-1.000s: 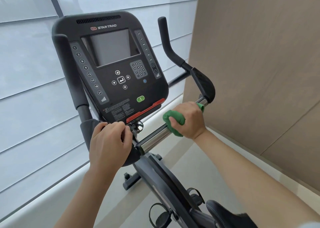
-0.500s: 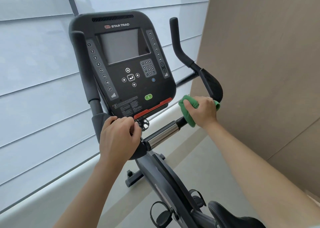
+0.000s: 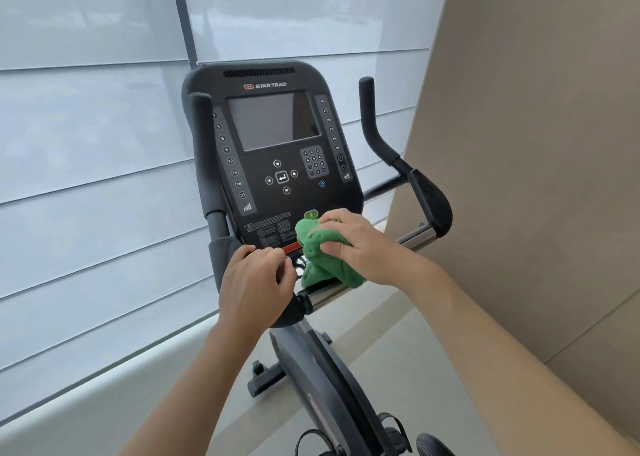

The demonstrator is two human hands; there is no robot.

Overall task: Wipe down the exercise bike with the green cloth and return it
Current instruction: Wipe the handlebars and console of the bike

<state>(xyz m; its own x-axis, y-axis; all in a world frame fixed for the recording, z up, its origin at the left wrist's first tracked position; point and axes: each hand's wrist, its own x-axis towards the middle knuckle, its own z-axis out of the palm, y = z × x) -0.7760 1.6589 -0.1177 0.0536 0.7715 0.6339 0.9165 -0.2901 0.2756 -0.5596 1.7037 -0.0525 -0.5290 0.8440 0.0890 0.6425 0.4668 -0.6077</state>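
Observation:
A black exercise bike stands in front of me, its console (image 3: 273, 150) facing me with a dark screen and keypad. My right hand (image 3: 360, 244) grips the bunched green cloth (image 3: 322, 254) against the console's lower right corner, just above the chrome handlebar (image 3: 415, 237). The cloth covers part of the red strip at the console's bottom edge. My left hand (image 3: 256, 282) curls around the black padded grip at the left end of the handlebar, below the console.
A tan wall panel (image 3: 536, 143) stands close on the right. White window blinds (image 3: 86, 178) run along the left and behind the bike. The upright right handle (image 3: 377, 133) rises beside the console. Pedals and the saddle edge (image 3: 433, 445) show at the bottom.
My right hand has slid the green cloth leftward along the chrome bar from its right end to the console's lower edge. My left hand stays on its grip. The view has shifted.

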